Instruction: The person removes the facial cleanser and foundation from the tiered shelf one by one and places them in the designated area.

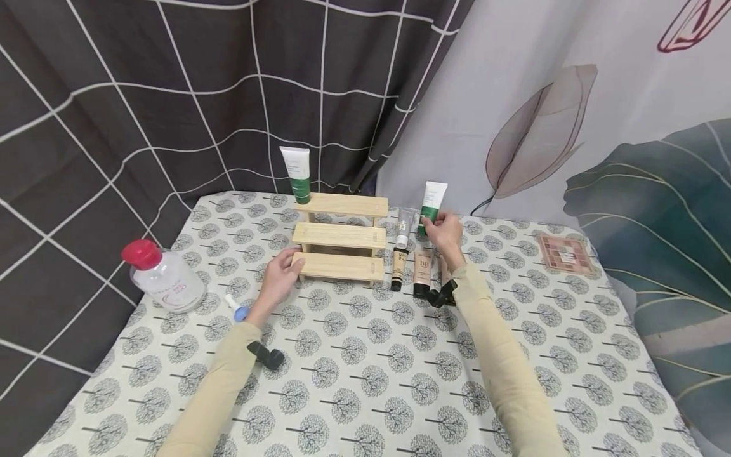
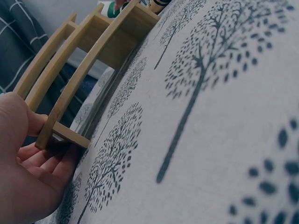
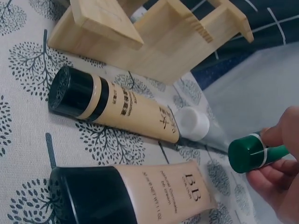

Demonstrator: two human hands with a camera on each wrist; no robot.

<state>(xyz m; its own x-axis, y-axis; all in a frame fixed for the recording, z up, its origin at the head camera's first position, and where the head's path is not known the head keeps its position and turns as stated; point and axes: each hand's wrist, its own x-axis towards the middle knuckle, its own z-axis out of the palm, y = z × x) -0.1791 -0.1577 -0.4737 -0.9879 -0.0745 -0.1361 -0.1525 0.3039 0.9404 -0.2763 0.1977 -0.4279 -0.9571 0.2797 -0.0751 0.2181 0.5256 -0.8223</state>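
Observation:
A three-step wooden display stand (image 1: pixel 339 235) stands upright near the back of the table. My left hand (image 1: pixel 278 278) grips the left end of its lowest step; in the left wrist view the thumb lies on one side of the board and the fingers on the other. To the right of the stand, my right hand (image 1: pixel 447 235) holds a green-and-white squeeze tube (image 1: pixel 434 195) around its green lower part, cap down. Its green cap (image 3: pixel 245 155) shows in the right wrist view. A similar green-and-white tube (image 1: pixel 297 171) stands on the top step's left end.
Between stand and right hand lie a foundation tube (image 1: pixel 399 266) and a clear tube with a white cap (image 3: pixel 193 123). A BB cream tube (image 1: pixel 422 270) lies beside them. A red-topped bottle (image 1: pixel 171 279) stands left; an eyeshadow palette (image 1: pixel 567 254) lies right.

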